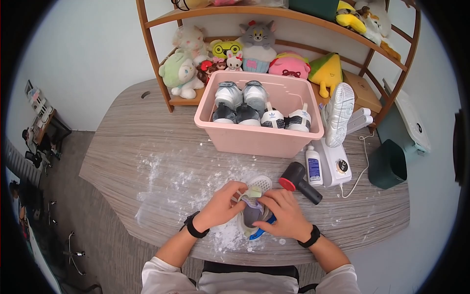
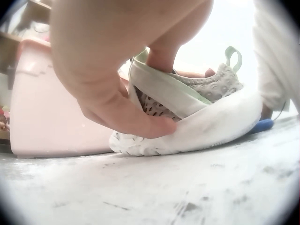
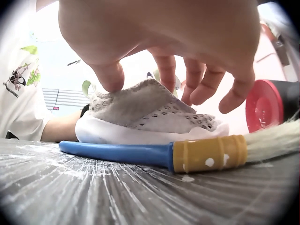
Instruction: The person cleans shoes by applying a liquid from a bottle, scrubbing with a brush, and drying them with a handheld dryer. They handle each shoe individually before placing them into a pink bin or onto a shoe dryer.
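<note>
A small white and grey shoe (image 1: 253, 214) with pale green trim lies on the table, toe toward the pink bin. My left hand (image 1: 226, 205) grips its upper at the strap and tongue; in the left wrist view the fingers (image 2: 154, 125) of that hand lie along the shoe's (image 2: 220, 117) side. My right hand (image 1: 286, 213) is at the opposite side, its thumb on the collar near the heel and its bent fingers over the shoe (image 3: 145, 105). Beside the sole lies a brush (image 3: 208, 152) with a blue handle, pale bristles outward.
Behind stands a pink bin (image 1: 257, 142) with several shoes. To the right are a black hair dryer (image 1: 295, 176), a white bottle (image 1: 313, 166), a white device (image 1: 335, 164) holding a shoe (image 1: 339, 115), and a dark green bin (image 1: 387, 164). White powder (image 1: 152, 164) marks the table (image 1: 117, 142).
</note>
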